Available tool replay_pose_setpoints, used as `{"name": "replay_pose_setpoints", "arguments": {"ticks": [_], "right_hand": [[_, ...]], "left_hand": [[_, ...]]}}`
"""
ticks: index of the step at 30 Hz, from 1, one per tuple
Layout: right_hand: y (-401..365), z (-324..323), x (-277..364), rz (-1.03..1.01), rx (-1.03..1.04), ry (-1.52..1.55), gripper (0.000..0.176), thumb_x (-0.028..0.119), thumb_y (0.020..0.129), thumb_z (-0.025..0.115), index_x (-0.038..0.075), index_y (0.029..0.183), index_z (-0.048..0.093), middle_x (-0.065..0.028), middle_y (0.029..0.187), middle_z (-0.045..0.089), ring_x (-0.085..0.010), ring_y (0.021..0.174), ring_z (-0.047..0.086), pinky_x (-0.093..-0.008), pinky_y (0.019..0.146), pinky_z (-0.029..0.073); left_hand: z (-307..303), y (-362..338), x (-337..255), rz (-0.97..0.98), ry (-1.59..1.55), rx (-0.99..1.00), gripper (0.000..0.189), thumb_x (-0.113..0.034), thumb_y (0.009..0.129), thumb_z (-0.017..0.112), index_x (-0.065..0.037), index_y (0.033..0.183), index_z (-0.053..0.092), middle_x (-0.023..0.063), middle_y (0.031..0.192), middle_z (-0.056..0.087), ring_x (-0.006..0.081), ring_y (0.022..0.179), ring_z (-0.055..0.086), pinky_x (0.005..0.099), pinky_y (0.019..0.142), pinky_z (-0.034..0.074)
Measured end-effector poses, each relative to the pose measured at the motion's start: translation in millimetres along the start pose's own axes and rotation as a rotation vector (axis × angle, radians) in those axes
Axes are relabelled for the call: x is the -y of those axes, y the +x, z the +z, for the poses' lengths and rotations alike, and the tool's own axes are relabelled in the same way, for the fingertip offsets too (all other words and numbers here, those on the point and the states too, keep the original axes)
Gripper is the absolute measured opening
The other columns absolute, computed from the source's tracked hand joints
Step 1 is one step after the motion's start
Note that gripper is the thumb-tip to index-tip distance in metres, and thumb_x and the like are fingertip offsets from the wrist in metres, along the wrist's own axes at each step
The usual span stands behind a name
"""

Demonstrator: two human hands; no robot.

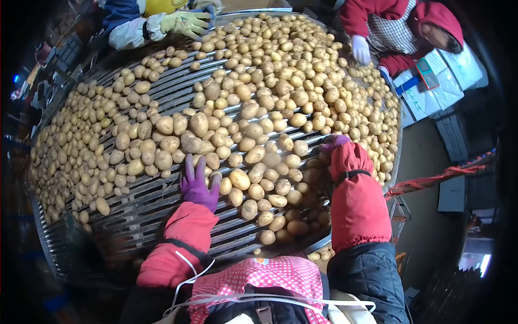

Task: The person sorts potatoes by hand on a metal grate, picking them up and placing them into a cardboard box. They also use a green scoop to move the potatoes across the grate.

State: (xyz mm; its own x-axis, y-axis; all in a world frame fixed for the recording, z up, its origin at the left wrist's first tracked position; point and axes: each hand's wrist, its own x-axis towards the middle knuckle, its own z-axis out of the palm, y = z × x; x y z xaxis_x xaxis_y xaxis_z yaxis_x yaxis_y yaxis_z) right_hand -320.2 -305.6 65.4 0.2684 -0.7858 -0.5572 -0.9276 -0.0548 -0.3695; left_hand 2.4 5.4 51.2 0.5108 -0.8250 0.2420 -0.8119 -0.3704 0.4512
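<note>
Many potatoes [253,129] lie loose over a slatted metal table [232,236]. My left hand [198,183], in a purple glove, rests with spread fingers on the slats at the near edge of the pile. Its fingertips point away from me, close to several potatoes, and nothing is in its grasp. My right hand [335,141], also gloved in purple, is beside the potatoes at the right. The red sleeve covers much of it, and its fingers are mostly hidden, so any potato held there cannot be made out.
Across the table, a co-worker's gloved hand [186,23] is over the potatoes at the far left. Another person in red [388,27] reaches in from the far right. White sacks [434,86] stand beyond the right rim, near a red-wrapped bar [442,174].
</note>
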Motion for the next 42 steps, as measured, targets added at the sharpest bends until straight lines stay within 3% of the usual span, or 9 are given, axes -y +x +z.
{"name": "replay_pose_setpoints", "arguments": {"ticks": [2,3,7,11,21,25,28,34,42], "right_hand": [[6.5,4.6,-17.5,0.037,0.062,0.305,0.027,0.028,0.092,0.061,0.010,0.112,0.061,-0.0087,0.099,0.062,-0.0191,0.073,0.063,-0.0289,0.063,0.050],[-8.3,26.7,-27.0,-0.098,-0.077,0.719,0.028,0.036,0.097,0.054,0.014,0.114,0.059,-0.0043,0.098,0.061,-0.0096,0.064,0.054,-0.0222,0.055,0.043],[-108.1,39.1,-50.7,-0.344,-0.042,1.737,0.034,0.043,0.099,0.051,0.018,0.122,0.054,-0.0096,0.105,0.062,-0.0081,0.059,0.048,-0.0217,0.051,0.038],[-190.2,55.9,-93.0,-0.641,-0.030,2.211,0.036,0.045,0.099,0.049,0.019,0.124,0.052,-0.0120,0.108,0.061,-0.0072,0.057,0.045,-0.0211,0.050,0.037],[-360.0,97.9,-275.2,-0.596,-0.511,2.366,0.037,0.048,0.098,0.049,0.018,0.120,0.049,-0.0141,0.109,0.050,-0.0089,0.060,0.043,-0.0192,0.049,0.037],[-413.1,119.0,-346.9,-0.348,-0.771,2.396,0.040,0.052,0.097,0.048,0.018,0.120,0.049,-0.0104,0.106,0.054,-0.0070,0.059,0.042,-0.0193,0.047,0.036],[-431.3,114.6,-389.7,-0.315,-0.868,2.329,0.044,0.055,0.097,0.045,0.018,0.121,0.049,-0.0089,0.107,0.059,-0.0061,0.059,0.045,-0.0186,0.046,0.038],[-441.4,104.9,-422.1,-0.236,-1.009,2.287,0.037,0.054,0.098,0.045,0.027,0.121,0.051,-0.0086,0.113,0.061,-0.0064,0.064,0.053,-0.0186,0.047,0.042],[-423.7,94.7,-426.7,0.160,-0.962,2.259,0.037,0.048,0.098,0.050,0.017,0.117,0.054,-0.0103,0.110,0.063,-0.0024,0.060,0.054,-0.0128,0.041,0.037]], "left_hand": [[0.5,-0.3,0.0,0.027,-0.016,-0.001,0.063,-0.033,0.083,0.068,-0.012,0.138,0.046,0.0203,0.151,0.029,0.0447,0.133,0.034,0.0565,0.106,0.030],[0.7,0.9,-1.3,0.043,-0.010,-0.013,0.061,-0.032,0.084,0.066,-0.010,0.137,0.046,0.0216,0.150,0.029,0.0448,0.133,0.034,0.0566,0.107,0.030],[9.1,-1.2,0.7,0.112,0.022,-0.062,0.056,-0.028,0.088,0.062,-0.010,0.137,0.044,0.0234,0.149,0.030,0.0449,0.133,0.036,0.0553,0.107,0.031],[18.3,-3.1,3.2,0.174,0.001,-0.105,0.052,-0.026,0.092,0.058,-0.010,0.139,0.043,0.0237,0.150,0.030,0.0441,0.134,0.037,0.0528,0.107,0.035],[93.6,3.9,69.8,0.278,0.162,-0.123,0.043,-0.030,0.095,0.053,-0.014,0.135,0.052,0.0175,0.149,0.037,0.0402,0.133,0.037,0.0507,0.108,0.033],[70.0,-14.0,-63.6,0.307,0.155,-0.005,0.040,-0.035,0.094,0.053,-0.017,0.130,0.058,0.0122,0.144,0.045,0.0388,0.131,0.038,0.0515,0.107,0.031],[79.7,-13.1,-93.1,0.458,0.240,0.025,0.041,-0.029,0.090,0.059,-0.018,0.130,0.059,0.0109,0.141,0.048,0.0379,0.132,0.037,0.0526,0.107,0.031],[78.7,-10.5,-94.3,0.479,0.124,0.110,0.046,-0.025,0.088,0.060,-0.018,0.133,0.057,0.0127,0.143,0.047,0.0378,0.132,0.040,0.0516,0.108,0.032],[77.4,-10.7,-93.2,0.446,0.194,0.135,0.051,-0.026,0.087,0.061,-0.020,0.137,0.053,0.0124,0.144,0.045,0.0373,0.132,0.040,0.0517,0.109,0.030]]}}
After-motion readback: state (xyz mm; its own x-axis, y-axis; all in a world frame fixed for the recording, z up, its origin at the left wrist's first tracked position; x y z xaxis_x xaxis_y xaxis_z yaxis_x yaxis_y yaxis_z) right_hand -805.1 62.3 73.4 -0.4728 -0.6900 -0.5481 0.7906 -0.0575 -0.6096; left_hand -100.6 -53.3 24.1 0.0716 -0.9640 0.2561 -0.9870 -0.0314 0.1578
